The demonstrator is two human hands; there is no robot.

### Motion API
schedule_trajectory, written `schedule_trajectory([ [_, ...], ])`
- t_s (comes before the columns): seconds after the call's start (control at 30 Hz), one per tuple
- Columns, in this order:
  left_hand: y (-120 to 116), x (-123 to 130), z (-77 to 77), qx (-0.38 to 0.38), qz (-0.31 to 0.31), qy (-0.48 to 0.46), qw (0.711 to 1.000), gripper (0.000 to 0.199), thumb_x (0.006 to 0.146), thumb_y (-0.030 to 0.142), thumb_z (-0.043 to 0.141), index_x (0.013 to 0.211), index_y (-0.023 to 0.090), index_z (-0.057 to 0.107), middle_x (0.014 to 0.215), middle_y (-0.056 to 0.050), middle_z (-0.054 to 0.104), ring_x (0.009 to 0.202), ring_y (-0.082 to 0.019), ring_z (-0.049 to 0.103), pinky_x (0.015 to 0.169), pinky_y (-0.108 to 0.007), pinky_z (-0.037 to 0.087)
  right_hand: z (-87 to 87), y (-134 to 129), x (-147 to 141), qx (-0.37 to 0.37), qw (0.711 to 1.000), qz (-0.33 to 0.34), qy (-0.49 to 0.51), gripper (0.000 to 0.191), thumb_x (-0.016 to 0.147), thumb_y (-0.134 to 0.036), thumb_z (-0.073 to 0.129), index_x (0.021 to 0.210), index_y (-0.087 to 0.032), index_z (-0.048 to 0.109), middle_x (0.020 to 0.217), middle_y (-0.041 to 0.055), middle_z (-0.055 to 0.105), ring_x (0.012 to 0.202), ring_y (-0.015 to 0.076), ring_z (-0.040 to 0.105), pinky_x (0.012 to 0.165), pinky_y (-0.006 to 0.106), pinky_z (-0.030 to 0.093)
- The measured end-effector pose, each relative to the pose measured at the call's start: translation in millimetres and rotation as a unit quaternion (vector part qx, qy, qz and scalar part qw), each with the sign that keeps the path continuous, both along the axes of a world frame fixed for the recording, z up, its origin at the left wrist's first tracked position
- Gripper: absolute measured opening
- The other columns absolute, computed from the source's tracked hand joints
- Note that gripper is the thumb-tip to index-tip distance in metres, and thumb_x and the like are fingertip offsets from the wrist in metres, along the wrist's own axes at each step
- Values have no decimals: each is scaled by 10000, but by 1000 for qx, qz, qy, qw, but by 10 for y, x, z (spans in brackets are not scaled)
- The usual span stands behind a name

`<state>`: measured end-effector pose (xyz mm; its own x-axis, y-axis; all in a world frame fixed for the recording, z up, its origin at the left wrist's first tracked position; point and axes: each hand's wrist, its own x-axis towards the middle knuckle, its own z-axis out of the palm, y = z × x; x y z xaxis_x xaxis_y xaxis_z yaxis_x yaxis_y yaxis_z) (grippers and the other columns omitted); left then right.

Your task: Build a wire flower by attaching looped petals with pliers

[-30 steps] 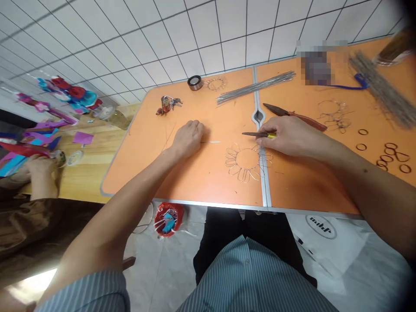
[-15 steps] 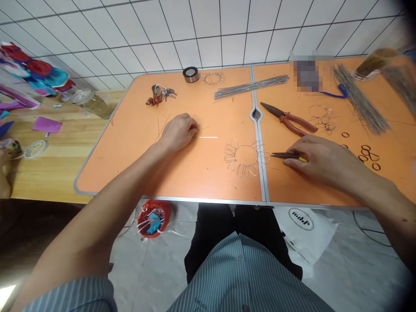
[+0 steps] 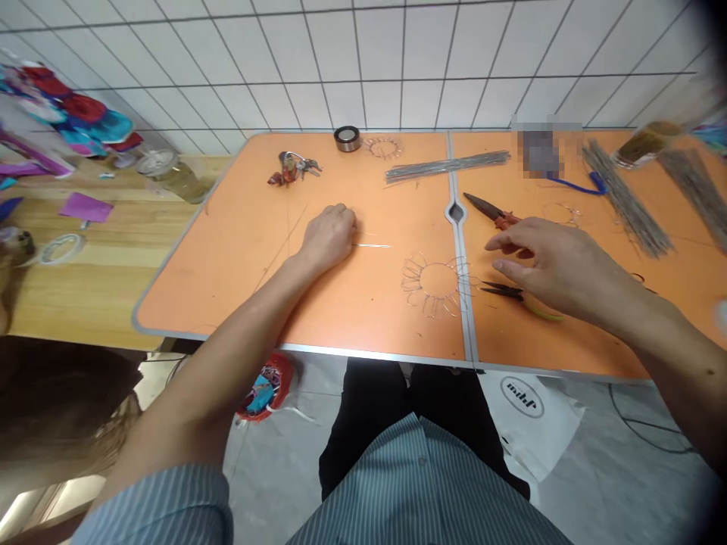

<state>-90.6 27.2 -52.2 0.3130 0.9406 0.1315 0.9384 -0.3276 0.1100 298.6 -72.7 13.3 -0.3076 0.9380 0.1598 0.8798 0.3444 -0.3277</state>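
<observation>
My left hand (image 3: 329, 236) rests on the orange table with its fingers closed on thin wire. Straight wire ends (image 3: 372, 245) stick out to the right of its fingers, and longer strands trail behind the wrist. Hovering over the right half, my right hand (image 3: 548, 261) holds nothing, its thumb and fingers apart. Just below it lie small yellow-handled pliers (image 3: 503, 289), jaws pointing left. Red-handled pliers (image 3: 484, 206) lie beyond the hand, their handles partly hidden by it. Between my hands sits a flower-shaped wire ring (image 3: 421, 284) with looped petals, close to the table's seam.
Bundles of straight wire lie at the back centre (image 3: 448, 165) and right (image 3: 628, 198). Along the back are a tape roll (image 3: 347, 138), keys (image 3: 292, 168) and another wire ring (image 3: 382, 147). A jar (image 3: 170, 174) stands left; a red bin (image 3: 273, 386) is below.
My right hand has let go of the yellow-handled pliers and lifted up toward the red-handled ones, its fingers opening. The left hand still grips the wire. The view has shifted slightly.
</observation>
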Motion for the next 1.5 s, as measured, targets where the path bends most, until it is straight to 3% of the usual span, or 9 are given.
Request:
schedule_trajectory([
  [0.13, 4, -34, 24, -24, -2, -67, 997, 247, 990, 148, 538, 1059, 176, 774, 1216, -193, 774, 1175, -350, 709, 1022, -472, 563, 94, 429, -797, -9, 991, 80, 103, 326, 902, -188, 626, 1168, -258, 801, 1254, 96, 783, 1042, 291, 767, 970, 468, 599],
  [0.27, 13, -82, -12, -12, -7, -122, 992, 221, 950, 133, 568, 1005, 179, 777, 1157, -174, 776, 1119, -322, 714, 1012, -449, 563, -39, 904, -1594, -38, 983, 156, 93, 467, 831, -12, 570, 1217, -202, 749, 1289, 133, 716, 1135, 285, 703, 987, 414, 551],
  [0.47, 54, -81, -133, 7, 1, -150, 989, 206, 936, 134, 567, 940, 203, 761, 1075, -147, 773, 1041, -318, 710, 934, -440, 559, -280, 1301, -2144, -81, 983, 158, -39, 455, 836, 46, 590, 1206, -197, 694, 1348, 167, 633, 1005, 285, 632, 788, 381, 469],
  [0.93, 27, -21, -93, -10, 2, -112, 994, 217, 1043, 171, 530, 1041, 203, 745, 1217, -171, 759, 1180, -372, 698, 862, -459, 527, -237, 1489, -2154, -126, 981, 143, 33, 476, 677, 27, 628, 1086, -203, 702, 1093, 74, 753, 1012, 259, 692, 861, 356, 532],
  [1.1, -4, -57, -60, 22, 25, -132, 991, 198, 1036, 135, 522, 1101, 197, 699, 1229, -181, 761, 1166, -373, 696, 892, -475, 510, -127, 1446, -1970, -81, 981, 85, 156, 430, 724, -26, 685, 1110, -211, 723, 1218, 115, 778, 1090, 288, 725, 985, 453, 584],
  [1.17, -7, -54, -12, 25, 60, -216, 974, 158, 1033, 128, 529, 1047, 210, 664, 1120, -140, 779, 1057, -327, 702, 869, -445, 500, -78, 1347, -1864, -117, 950, 34, 288, 378, 757, -62, 766, 1099, -215, 716, 1177, 109, 770, 1056, 262, 735, 937, 431, 618],
  [1.3, -46, 78, 103, -20, 51, -428, 902, 182, 1027, 114, 562, 884, 221, 595, 882, -42, 750, 817, -204, 643, 782, -340, 476, -36, 1063, -1743, -261, 844, -22, 468, 237, 823, -134, 883, 974, -222, 723, 917, 31, 732, 839, 172, 710, 772, 326, 628],
  [1.37, -100, 196, 163, -47, 20, -484, 874, 212, 1028, 116, 591, 841, 215, 604, 816, -22, 727, 746, -175, 606, 737, -312, 456, -33, 933, -1727, -268, 825, -13, 498, 162, 872, -147, 879, 918, -213, 740, 870, 18, 725, 778, 138, 677, 718, 277, 606],
  [1.5, -256, 437, 311, -65, -23, -533, 844, 237, 1017, 115, 671, 804, 211, 629, 774, -18, 715, 684, -155, 584, 675, -296, 430, 12, 775, -1635, -221, 826, 12, 519, 170, 948, -181, 838, 822, -220, 731, 791, 7, 697, 711, 117, 608, 649, 244, 562],
])
